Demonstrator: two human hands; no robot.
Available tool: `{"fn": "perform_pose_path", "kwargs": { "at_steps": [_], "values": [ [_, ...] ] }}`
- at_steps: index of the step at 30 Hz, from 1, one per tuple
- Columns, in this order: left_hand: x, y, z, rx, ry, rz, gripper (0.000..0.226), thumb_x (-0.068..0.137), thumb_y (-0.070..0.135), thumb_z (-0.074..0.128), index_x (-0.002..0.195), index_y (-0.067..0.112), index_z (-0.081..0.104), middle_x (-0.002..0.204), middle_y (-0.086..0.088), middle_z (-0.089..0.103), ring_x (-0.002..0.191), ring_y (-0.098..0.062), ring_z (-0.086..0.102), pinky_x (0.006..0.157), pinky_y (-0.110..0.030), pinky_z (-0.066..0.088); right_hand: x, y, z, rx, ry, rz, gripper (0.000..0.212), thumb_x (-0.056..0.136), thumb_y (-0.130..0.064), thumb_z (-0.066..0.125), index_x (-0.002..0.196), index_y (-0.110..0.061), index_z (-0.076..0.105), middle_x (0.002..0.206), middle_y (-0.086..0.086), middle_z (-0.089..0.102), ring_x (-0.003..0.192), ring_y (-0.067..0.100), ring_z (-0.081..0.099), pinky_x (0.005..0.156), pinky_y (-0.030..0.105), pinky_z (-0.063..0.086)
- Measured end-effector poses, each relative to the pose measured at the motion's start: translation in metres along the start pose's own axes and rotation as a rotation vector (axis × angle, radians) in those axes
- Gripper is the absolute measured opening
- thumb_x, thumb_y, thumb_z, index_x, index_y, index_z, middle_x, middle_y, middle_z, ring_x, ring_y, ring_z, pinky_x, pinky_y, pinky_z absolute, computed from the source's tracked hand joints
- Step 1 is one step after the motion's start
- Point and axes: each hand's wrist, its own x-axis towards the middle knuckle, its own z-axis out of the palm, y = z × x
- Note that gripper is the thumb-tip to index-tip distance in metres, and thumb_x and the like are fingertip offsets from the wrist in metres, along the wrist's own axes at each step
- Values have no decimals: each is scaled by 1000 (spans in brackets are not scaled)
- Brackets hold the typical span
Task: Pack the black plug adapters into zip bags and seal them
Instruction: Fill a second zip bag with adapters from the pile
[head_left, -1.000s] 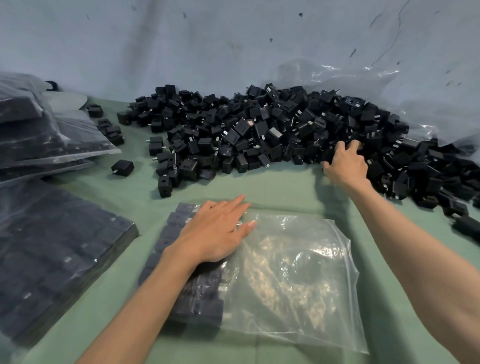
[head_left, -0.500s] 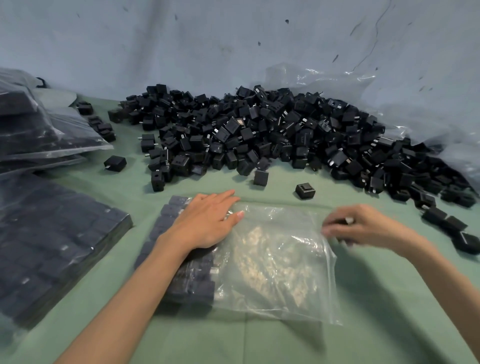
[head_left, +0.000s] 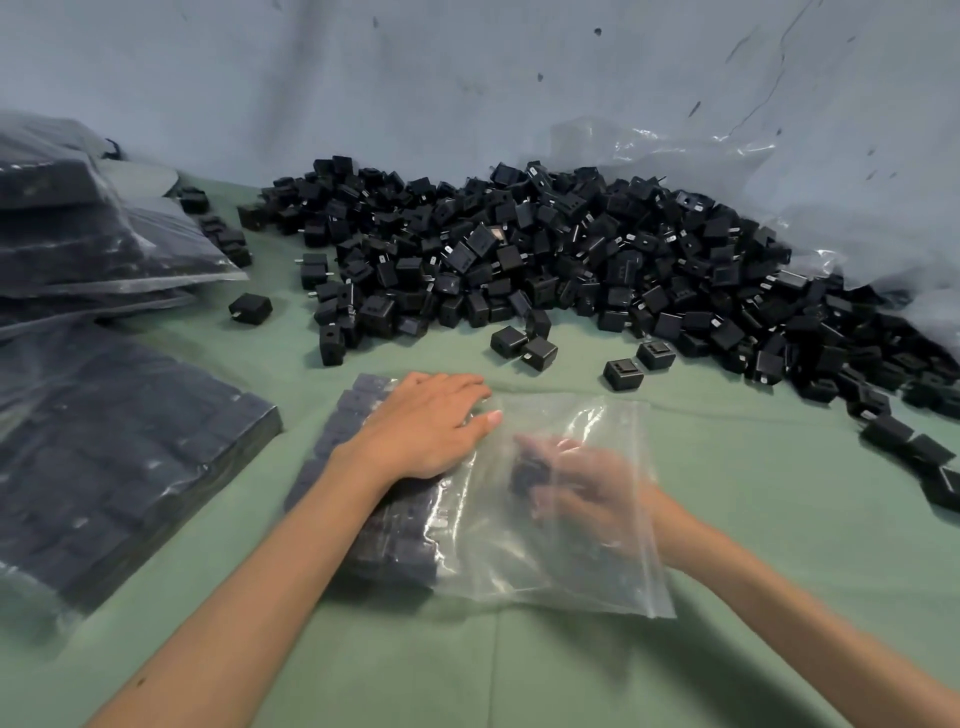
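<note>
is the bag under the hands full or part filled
Part filled: packed adapters fill only the left side of the zip bag, under the left hand; the right hand, inside, holds another adapter.

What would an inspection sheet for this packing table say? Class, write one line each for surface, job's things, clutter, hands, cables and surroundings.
Surface: green cloth, creased, covers the table.
Job's things: zip bag lies flat, its left part filled with packed rows of adapters; a big loose pile lies behind it.
Clutter: filled bags stacked at left; stray adapters near the right edge.
Hands: left hand rests flat on the packed rows; right hand, blurred, is inside the bag and grips a single adapter.
Cables: nothing seen.
Surroundings: pale blue backdrop; crumpled clear plastic behind the pile.
</note>
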Motion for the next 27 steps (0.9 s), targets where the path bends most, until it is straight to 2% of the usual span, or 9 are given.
{"fn": "perform_pose_path", "kwargs": {
  "at_steps": [3,6,8,10,14,18,22,26,27],
  "values": [
    [0,-1,3,-15,8,0,59,98,53,18,147,24,33,154,7,30,140,-9,26,113,-33,14,4,1,-4,211,74,14,54,84,-12,68,129,-32,45,112,-9,65,96,4,66,84,19,53],
    [2,-2,4,-39,36,9,59,98,53,14,144,24,37,152,7,34,137,-8,29,109,-31,16,7,2,-8,467,-167,128,43,82,-35,71,122,-32,57,96,-10,73,82,6,66,74,29,55],
    [2,-3,5,-53,39,15,62,97,54,10,143,25,40,150,8,37,136,-8,31,108,-31,17,13,4,-1,386,-286,136,27,87,-30,65,113,-36,64,87,-17,71,78,-1,65,77,23,54],
    [2,-3,6,-63,41,19,65,95,57,8,142,26,41,150,8,38,136,-7,32,108,-32,17,19,-1,7,81,-161,-15,23,86,-34,64,106,-45,63,91,-18,71,82,-3,66,81,21,55],
    [4,-4,6,-72,45,20,76,89,62,1,141,26,43,148,9,39,134,-6,33,106,-31,18,24,-7,13,-85,-55,-262,34,82,-44,63,107,-20,69,96,-14,67,83,-3,62,71,16,52],
    [4,-4,6,-82,50,32,77,87,62,0,137,27,47,145,10,43,131,-6,36,100,-28,18,21,-11,14,107,-398,-209,24,91,-22,62,112,-9,63,109,-18,59,93,-9,57,81,9,46],
    [4,-3,6,-84,52,25,73,90,61,2,135,26,48,144,10,44,131,-6,36,102,-30,20,22,-5,10,88,-467,-197,28,92,-18,60,117,-4,64,111,-28,55,99,-12,55,88,8,41],
    [3,-2,4,-85,42,25,84,83,66,-4,136,26,46,144,10,44,131,-6,36,105,-31,20,19,1,7,301,-454,-179,35,91,-21,62,125,-26,61,113,-1,64,94,25,64,87,35,53],
    [3,-2,4,-87,44,25,87,81,68,-6,137,26,46,144,10,44,131,-6,36,105,-31,20,18,0,8,326,-457,-201,34,90,-26,62,124,-29,61,112,4,63,91,26,64,84,32,54]
  ]
}}
